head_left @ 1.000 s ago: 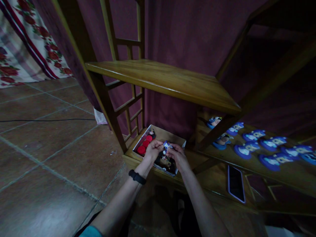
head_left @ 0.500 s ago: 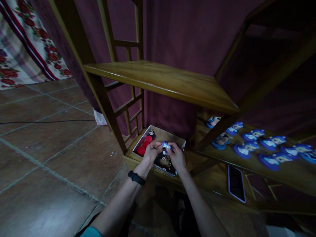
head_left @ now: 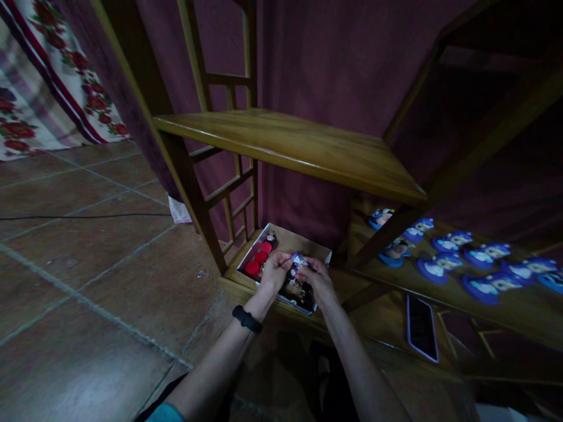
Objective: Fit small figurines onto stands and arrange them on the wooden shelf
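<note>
A small blue-and-white figurine (head_left: 299,259) is held between my two hands, above an open cardboard box (head_left: 323,254). My left hand (head_left: 275,272) pinches its left side with the fingertips. From the other side, my right hand (head_left: 317,278) has its fingers closed on the same figurine. Inside the box, several red round pieces (head_left: 252,268) lie at the left, near a dark figurine (head_left: 271,237) in the back corner. More dark figurines (head_left: 302,296) lie at the front of the box, partly covered by my hands.
Several blue figurines (head_left: 440,266) stand on the shelf to the right. A phone-like dark object with a light purple edge (head_left: 422,328) lies on the lower board. A wooden shelf board (head_left: 290,138) overhangs the box, and a slanted post (head_left: 176,181) rises at its left.
The figurine has turned a little between my fingers and tilts differently. My right hand's fingers have shifted over it, and both hands have moved slightly right.
</note>
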### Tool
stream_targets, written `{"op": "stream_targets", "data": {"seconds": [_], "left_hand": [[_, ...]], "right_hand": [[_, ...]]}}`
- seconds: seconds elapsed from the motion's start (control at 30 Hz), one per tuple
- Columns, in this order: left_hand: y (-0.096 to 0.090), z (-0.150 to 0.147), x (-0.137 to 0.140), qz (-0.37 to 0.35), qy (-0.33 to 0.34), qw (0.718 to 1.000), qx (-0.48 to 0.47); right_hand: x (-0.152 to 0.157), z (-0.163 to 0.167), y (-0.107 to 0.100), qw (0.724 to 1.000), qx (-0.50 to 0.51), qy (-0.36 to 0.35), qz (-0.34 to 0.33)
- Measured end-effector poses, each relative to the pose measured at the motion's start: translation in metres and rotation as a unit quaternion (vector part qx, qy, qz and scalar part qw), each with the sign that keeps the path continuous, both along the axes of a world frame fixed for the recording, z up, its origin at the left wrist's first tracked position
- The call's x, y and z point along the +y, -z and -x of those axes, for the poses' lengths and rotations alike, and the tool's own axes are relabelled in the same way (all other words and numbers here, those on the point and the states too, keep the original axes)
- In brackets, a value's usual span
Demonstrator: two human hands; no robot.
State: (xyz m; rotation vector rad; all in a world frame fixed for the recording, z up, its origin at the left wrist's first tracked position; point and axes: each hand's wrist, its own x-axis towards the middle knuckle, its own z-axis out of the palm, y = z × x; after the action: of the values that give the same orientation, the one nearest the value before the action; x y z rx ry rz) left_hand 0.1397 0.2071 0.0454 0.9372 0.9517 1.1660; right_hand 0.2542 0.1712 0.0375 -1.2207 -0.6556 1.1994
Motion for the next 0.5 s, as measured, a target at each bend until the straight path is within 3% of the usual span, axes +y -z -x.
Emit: {"op": "stream_targets", "data": {"seconds": [0.23,0.4,0.5], "left_hand": [[-0.0037,0.0017,0.0011,-0.03,0.014,0.999,0.01],[-0.0002,0.003,0.0047,-0.001,0.02,1.0,-0.003],[0.0037,0.0045,0.0075,0.019,0.016,1.0,-0.016]], "right_hand": [[0.0011,0.0035,-0.0008,1.0,-0.003,-0.004,-0.008],[0.0054,0.0033,0.0027,0.992,-0.116,-0.03,-0.038],[0.0056,0.003,0.0055,0.971,-0.228,-0.037,-0.062]]}}
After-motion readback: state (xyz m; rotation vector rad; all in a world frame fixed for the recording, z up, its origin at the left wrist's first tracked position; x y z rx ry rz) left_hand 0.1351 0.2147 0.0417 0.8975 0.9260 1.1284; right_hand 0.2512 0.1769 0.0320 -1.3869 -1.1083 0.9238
